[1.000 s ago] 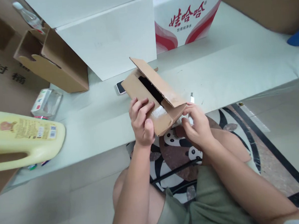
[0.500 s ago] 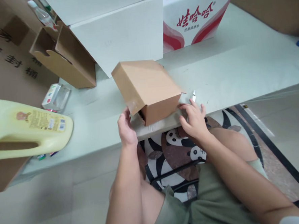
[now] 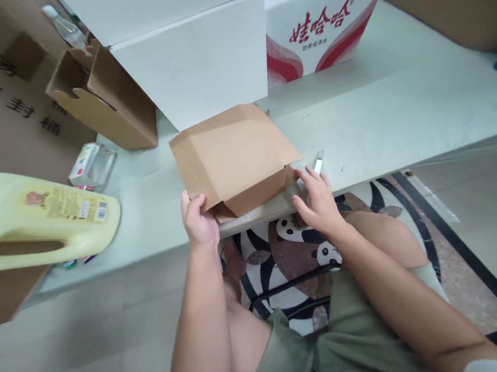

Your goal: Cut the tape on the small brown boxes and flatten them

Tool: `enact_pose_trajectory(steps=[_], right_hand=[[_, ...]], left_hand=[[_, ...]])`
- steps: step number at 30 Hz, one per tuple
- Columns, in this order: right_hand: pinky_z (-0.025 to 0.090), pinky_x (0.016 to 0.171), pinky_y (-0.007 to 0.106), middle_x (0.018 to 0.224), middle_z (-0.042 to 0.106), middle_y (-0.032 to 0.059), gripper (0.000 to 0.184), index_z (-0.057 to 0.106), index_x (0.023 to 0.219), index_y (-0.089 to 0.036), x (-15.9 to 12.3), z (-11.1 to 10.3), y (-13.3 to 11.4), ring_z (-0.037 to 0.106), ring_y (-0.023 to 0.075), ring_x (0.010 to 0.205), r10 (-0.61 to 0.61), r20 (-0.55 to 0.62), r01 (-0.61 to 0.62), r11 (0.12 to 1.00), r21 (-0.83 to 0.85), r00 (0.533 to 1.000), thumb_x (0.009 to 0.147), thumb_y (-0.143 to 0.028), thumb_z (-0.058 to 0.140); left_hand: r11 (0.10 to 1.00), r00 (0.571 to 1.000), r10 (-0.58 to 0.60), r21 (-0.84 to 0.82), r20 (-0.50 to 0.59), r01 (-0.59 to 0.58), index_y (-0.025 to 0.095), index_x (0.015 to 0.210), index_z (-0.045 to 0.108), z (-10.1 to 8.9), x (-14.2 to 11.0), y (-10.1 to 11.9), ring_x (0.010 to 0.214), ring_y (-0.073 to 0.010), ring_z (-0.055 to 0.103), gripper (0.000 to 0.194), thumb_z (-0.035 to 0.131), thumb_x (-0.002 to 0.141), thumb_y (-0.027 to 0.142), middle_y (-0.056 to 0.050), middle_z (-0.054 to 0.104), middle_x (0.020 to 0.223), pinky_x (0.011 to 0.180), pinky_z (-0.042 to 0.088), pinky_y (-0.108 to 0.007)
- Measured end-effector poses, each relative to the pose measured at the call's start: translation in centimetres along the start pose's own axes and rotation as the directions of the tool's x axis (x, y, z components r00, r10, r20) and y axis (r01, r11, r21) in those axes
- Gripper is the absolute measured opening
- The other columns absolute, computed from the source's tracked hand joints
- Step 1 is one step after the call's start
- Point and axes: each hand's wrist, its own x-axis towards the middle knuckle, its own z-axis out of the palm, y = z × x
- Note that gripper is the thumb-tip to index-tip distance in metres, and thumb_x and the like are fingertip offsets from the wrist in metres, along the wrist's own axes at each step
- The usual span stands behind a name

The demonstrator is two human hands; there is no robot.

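A brown cardboard box (image 3: 242, 152) rests on the table near its front edge, with its lid side up and the left flap lifted outward. My left hand (image 3: 200, 220) pinches the front corner of that flap between thumb and fingers. My right hand (image 3: 319, 201) is beside the box's right front corner, fingers spread; fingertips are close to the cardboard, and whether they touch it is unclear. Just beyond those fingers lies a slim white object (image 3: 319, 162) with a grey tip, partly hidden by the hand. The inside of the box is out of sight.
White cartons (image 3: 194, 66) and a red-and-white water carton (image 3: 319, 36) stand behind. To the left are an open cardboard holder (image 3: 109, 104), a clear plastic container (image 3: 93, 163) and a large pale yellow jug (image 3: 48, 215). The table's front edge (image 3: 399, 174) runs close to my knees.
The box went from tilted in both hands to lying on the table, lid side up. My left hand shifted left and took hold of the flap, swinging it outward. My right hand let go.
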Motion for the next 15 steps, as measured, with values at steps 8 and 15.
enact_pose_trajectory(steps=[8,15], right_hand=[[0.022,0.124,0.074,0.142,0.066,0.0164,0.053,0.047,0.143,-0.025,0.1,-0.7,-0.7,0.059,0.0385,0.135,0.000,0.079,-0.012,0.989,0.148,0.997,0.093,-0.042,0.051],[0.018,0.126,0.071,0.132,0.070,0.0142,0.044,0.050,0.132,-0.026,0.0,-0.9,-1.4,0.064,0.0342,0.126,0.002,0.076,-0.023,0.962,0.271,0.997,0.091,-0.041,0.054]], left_hand=[[0.986,0.997,0.035,0.158,0.062,-0.044,0.022,0.074,0.049,-1.7,0.5,0.7,0.065,-0.0127,0.048,0.030,0.070,0.062,0.038,0.003,0.050,0.069,0.060,0.039,-0.025],[0.925,0.988,0.038,0.370,0.152,-0.092,0.020,0.077,0.059,-2.9,0.9,0.3,0.062,-0.0113,0.045,0.031,0.077,0.071,0.045,0.003,0.055,0.069,0.056,0.037,-0.022]])
